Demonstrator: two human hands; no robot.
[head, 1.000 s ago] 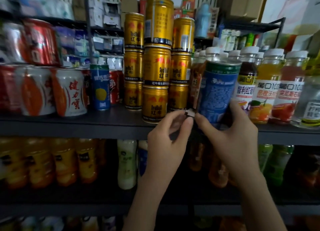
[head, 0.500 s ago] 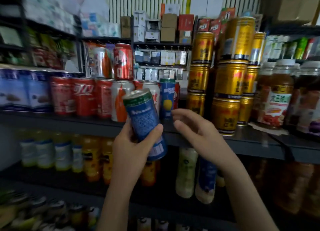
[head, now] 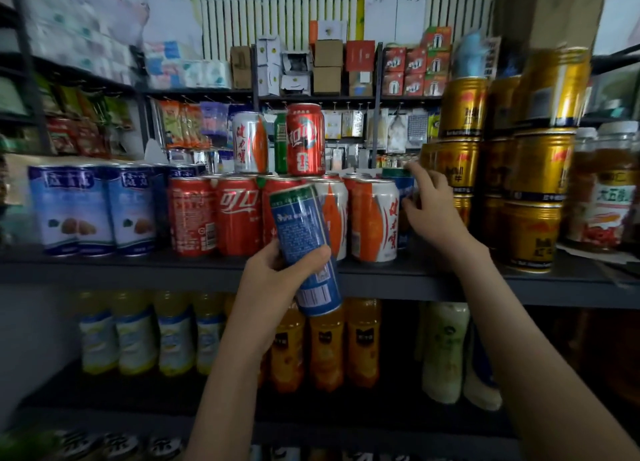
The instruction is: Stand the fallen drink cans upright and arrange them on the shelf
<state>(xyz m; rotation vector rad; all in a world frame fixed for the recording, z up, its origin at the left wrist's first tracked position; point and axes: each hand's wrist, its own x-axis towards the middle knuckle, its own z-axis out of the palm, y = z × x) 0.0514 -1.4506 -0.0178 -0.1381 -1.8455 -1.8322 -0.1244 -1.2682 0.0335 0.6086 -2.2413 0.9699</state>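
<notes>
Fingers (head: 268,254) of the left hand (head: 273,287) are curled round a slim blue can (head: 304,239) with a green band at its top; the thumb lies across the can's front, and the other fingers go behind its left side. The hand grips the lower half, and the can's base sticks out below the hand. The can's long axis is near upright but leaning: the top points up and to the left, the base down and to the right. It is held in the air in front of the shelf (head: 138,270), before the front row of red cola cans (head: 239,218) and white-and-orange cans (head: 374,218).

The right hand (head: 433,211) reaches to a second blue can (head: 403,187) – this one stands upright on the shelf, in the narrow gap between the white-and-orange cans and the stacked gold cans (head: 530,232). Its fingers are bent round the can, with one fingertip at the green top and the thumb on the side.

Only a thin bare strip of shelf shows at the front edge – the cans stand close side by side, and three more cans (head: 304,138) stand on top of the row.
</notes>
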